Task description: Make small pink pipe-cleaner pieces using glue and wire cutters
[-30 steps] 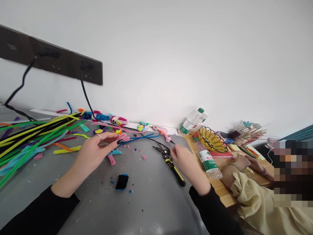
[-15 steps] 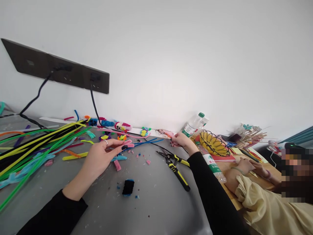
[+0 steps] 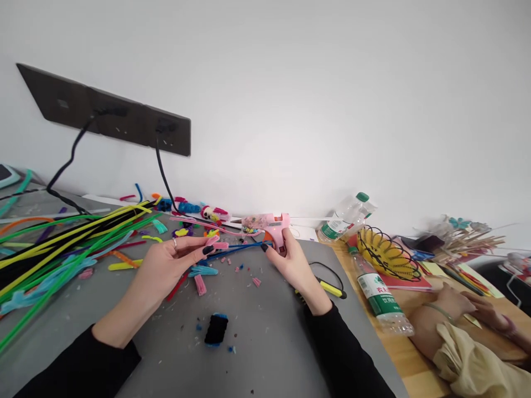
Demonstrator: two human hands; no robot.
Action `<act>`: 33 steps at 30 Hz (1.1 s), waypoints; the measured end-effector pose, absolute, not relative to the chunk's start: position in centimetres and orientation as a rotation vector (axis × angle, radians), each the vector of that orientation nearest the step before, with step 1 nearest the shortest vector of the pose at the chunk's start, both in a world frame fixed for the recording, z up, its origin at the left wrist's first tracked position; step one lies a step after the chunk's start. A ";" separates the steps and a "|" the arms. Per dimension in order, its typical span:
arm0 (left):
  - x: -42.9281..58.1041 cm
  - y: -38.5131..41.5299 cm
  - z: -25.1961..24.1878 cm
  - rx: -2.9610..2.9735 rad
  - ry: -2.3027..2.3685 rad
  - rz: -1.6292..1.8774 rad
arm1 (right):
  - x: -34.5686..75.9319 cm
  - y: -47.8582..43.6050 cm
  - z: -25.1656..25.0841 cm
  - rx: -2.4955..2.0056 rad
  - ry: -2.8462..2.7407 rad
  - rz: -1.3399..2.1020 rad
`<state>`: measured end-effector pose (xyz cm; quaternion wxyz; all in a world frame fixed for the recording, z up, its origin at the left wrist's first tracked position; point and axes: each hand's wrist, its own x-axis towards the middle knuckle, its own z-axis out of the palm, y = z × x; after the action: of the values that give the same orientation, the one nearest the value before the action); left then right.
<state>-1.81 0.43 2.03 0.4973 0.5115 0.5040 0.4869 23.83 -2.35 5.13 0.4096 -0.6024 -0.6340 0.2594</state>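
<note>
My left hand [image 3: 166, 262] rests on the grey table [image 3: 257, 342], pinching a short pink pipe-cleaner piece [image 3: 218, 243] between thumb and fingers, with a blue pipe cleaner [image 3: 238, 247] running off to the right of it. My right hand [image 3: 292, 265] is wrapped round the handle of a pink hot glue gun [image 3: 269, 224], whose nozzle points left toward the pink piece. A black cord runs from the gun.
Long green, yellow and black pipe cleaners [image 3: 62, 237] pile at the left. Yellow-handled pliers [image 3: 332, 287] lie behind my right wrist. A small black piece [image 3: 216, 329] and pink scraps lie near. Water bottles [image 3: 379, 298], a wire basket [image 3: 385, 257] and another person's arms [image 3: 452, 326] are to the right.
My right hand moved from beside the pliers to the back of the table, took the glue gun and brought it left toward my left hand. The left hand kept its hold.
</note>
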 end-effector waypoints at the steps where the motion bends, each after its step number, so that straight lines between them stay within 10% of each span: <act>1: -1.8 0.4 2.0 1.243 1.230 1.189 | 23.6 -2.6 4.9 -1.528 -1.590 0.637; 33: -0.4 -0.7 1.8 1.332 1.375 1.298 | 22.6 -3.6 2.7 -1.608 -1.743 -0.074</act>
<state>-0.42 -0.73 1.84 0.4027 0.5272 0.5442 0.5136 22.55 -3.62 2.70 0.3751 -0.6283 -0.6810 -0.0289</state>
